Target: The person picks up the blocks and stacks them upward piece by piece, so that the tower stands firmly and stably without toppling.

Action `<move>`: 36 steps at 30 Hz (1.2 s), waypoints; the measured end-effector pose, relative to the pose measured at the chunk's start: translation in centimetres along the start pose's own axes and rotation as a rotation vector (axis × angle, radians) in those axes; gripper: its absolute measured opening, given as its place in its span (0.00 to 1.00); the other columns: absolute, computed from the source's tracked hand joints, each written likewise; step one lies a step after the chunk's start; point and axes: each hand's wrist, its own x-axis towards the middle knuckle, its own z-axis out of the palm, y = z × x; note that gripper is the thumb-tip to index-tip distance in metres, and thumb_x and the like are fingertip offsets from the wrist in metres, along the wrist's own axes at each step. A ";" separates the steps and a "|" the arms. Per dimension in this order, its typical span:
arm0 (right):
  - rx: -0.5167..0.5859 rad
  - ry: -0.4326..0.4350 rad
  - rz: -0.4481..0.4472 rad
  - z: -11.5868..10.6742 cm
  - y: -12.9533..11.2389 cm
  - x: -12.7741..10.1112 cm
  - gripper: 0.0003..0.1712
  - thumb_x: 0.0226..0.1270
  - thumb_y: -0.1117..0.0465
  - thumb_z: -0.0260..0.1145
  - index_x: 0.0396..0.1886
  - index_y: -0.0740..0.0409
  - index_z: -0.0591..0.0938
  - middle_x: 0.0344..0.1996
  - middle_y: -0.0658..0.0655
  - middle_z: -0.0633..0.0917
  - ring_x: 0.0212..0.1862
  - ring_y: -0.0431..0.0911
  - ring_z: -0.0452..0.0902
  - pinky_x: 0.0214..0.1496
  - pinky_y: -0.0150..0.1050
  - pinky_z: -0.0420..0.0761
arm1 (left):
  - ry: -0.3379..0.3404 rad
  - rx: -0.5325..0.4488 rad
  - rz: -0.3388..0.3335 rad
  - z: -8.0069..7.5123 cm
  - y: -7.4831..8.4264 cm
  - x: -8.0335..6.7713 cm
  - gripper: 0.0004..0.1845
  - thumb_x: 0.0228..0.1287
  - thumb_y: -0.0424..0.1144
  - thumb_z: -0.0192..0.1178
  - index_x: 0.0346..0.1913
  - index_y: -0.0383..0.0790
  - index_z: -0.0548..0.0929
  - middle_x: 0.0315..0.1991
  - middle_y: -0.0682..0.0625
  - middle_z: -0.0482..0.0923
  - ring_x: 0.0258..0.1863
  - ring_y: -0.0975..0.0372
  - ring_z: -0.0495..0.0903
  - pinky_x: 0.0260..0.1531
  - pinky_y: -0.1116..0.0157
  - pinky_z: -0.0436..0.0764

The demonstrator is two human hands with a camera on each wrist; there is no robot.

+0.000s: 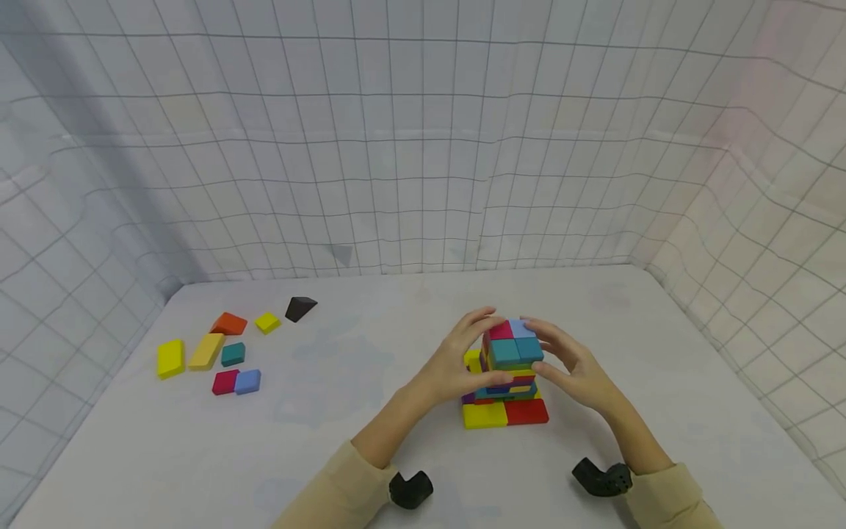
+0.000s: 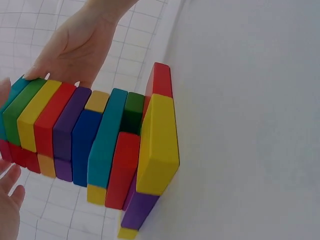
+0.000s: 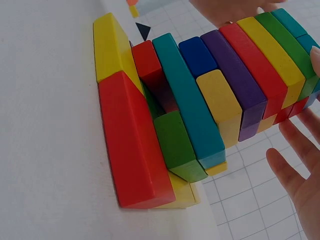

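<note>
A tower of coloured wooden blocks (image 1: 512, 367) stands upright on the table, wider at its yellow and red base. My left hand (image 1: 465, 360) holds its upper part from the left, thumb across the near side and fingers round toward the back. From the right, my right hand (image 1: 575, 364) spans the top layers, thumb at the near corner of a teal block (image 1: 530, 349) and forefinger by the light-blue block (image 1: 521, 328). In the right wrist view, the lower fingers (image 3: 300, 185) of the right hand are spread behind the tower. Layers of red, yellow, green and purple blocks (image 2: 65, 120) show in the left wrist view.
Loose blocks lie at the table's left: yellow (image 1: 171, 358), tan (image 1: 207, 351), orange (image 1: 228, 324), teal (image 1: 233, 354), crimson (image 1: 225, 381) and light blue (image 1: 247, 381). A black block (image 1: 300, 308) lies farther back. A white gridded curtain (image 1: 423, 147) surrounds the table's back and sides.
</note>
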 end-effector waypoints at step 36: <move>-0.011 0.044 0.041 0.3 -0.2 -0.2 0.33 0.58 0.75 0.60 0.64 0.63 0.64 0.63 0.55 0.66 0.61 0.37 0.63 0.58 0.27 0.67 | 0.248 0.623 -0.247 -21.2 -8.1 -22.8 0.21 0.38 0.22 0.69 0.42 0.34 0.82 0.43 0.40 0.77 0.45 0.55 0.69 0.51 0.91 0.49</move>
